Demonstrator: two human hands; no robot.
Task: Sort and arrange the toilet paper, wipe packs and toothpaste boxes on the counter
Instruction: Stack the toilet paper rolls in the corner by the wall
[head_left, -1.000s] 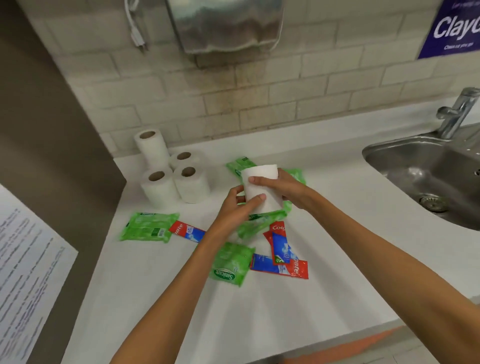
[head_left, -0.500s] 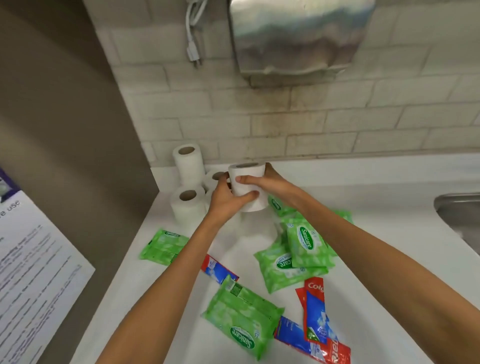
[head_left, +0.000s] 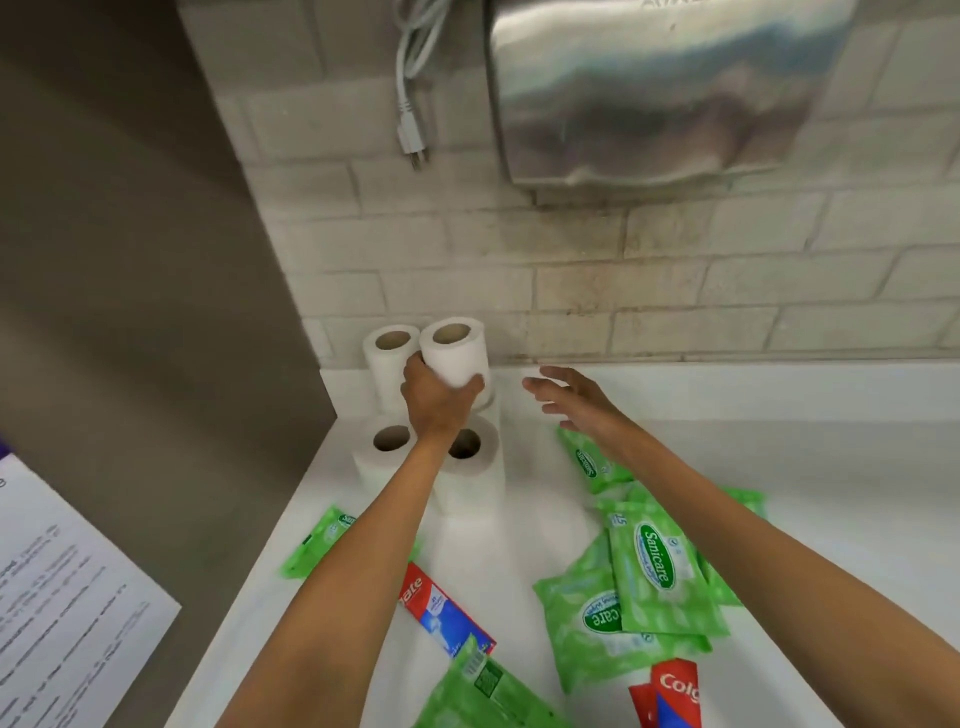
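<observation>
Our left hand (head_left: 439, 405) grips a toilet roll (head_left: 456, 356) over the other rolls (head_left: 375, 467) at the back left corner of the counter (head_left: 805, 452). Our right hand (head_left: 571, 397) is loose, holding nothing

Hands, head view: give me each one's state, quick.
Left hand: grips a toilet paper roll.
Right hand: open, fingers spread, holding nothing.
</observation>
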